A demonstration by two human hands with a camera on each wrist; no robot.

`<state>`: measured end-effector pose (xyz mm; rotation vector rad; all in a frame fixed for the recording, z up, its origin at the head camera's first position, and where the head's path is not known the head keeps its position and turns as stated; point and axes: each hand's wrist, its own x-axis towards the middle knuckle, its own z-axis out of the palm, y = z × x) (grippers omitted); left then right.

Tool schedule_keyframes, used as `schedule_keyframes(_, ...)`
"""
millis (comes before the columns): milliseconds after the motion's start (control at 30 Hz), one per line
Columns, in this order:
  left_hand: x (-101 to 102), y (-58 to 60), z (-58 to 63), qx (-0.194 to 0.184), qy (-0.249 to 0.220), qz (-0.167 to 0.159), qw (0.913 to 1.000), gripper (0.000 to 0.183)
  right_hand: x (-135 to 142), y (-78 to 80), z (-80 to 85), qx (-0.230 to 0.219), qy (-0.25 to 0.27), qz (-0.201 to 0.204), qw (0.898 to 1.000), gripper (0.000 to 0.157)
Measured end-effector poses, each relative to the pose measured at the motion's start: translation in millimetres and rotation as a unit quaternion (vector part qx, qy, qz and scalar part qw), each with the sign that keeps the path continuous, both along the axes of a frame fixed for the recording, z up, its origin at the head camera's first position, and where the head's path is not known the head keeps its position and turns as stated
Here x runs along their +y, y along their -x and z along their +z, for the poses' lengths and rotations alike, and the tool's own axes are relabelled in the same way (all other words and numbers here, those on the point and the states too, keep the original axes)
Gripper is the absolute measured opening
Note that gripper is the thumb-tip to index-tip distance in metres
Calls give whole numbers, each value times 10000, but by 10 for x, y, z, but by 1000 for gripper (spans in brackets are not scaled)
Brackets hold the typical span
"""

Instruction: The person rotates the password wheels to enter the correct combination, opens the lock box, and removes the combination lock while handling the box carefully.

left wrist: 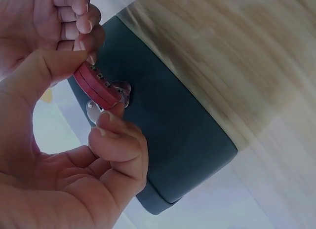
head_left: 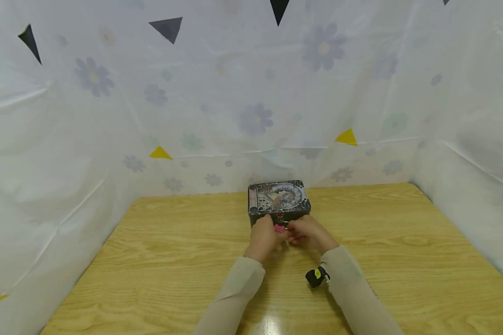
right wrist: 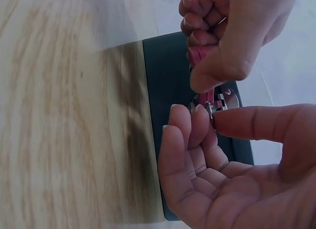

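A dark tin box [head_left: 276, 197] with a pictured lid sits at the table's far edge, a metal clasp [left wrist: 124, 92] on its front. Before the clasp is a pink combination padlock [left wrist: 98, 86] with small number dials. My left hand [head_left: 262, 239] pinches the padlock's body between thumb and fingers. From the other side, my right hand [head_left: 312, 232] pinches the padlock's metal shackle [right wrist: 211, 112] with thumb and fingertip, the other fingers curled loosely. Fingers partly hide the shackle, so I cannot tell whether it passes through the clasp.
A small black object [head_left: 315, 277] with a yellow mark and a metal part lies beside my right sleeve [head_left: 352, 284]. The wood-grain table [head_left: 172, 274] reaches back to a white flowered sheet [head_left: 218, 102], with more sheeting at both sides.
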<state>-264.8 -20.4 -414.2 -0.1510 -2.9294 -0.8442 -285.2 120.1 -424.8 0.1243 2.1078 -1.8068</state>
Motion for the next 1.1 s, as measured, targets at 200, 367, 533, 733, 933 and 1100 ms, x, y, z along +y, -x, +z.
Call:
schedule_keyframes(200,-9,15,24,-99,-11,-113,9999,45,52,6,39,74,-302,402,9987,15)
schedule_keyframes(367,-40,23,62,-78,24,-519,9986,39,91,-4,103,146,-529,649,9964,11)
schedule_keyframes(533,-52,16,90,-81,43,-805,9967,40,133,-26,165,312,-694,844,9935,13)
schedule_keyframes(733,-67,-7,160,-343,-121,-888,9954,37,190,-54,221,593,-831,1222,9872,19)
schedule_keyframes(933,-78,-16,202,-729,-373,-920,9924,37,246,-25,197,897,-822,1551,9804,19)
schedule_keyframes(1100,-64,-17,216,-747,-248,-961,9923,38,279,-21,195,961,-752,1720,9775,18)
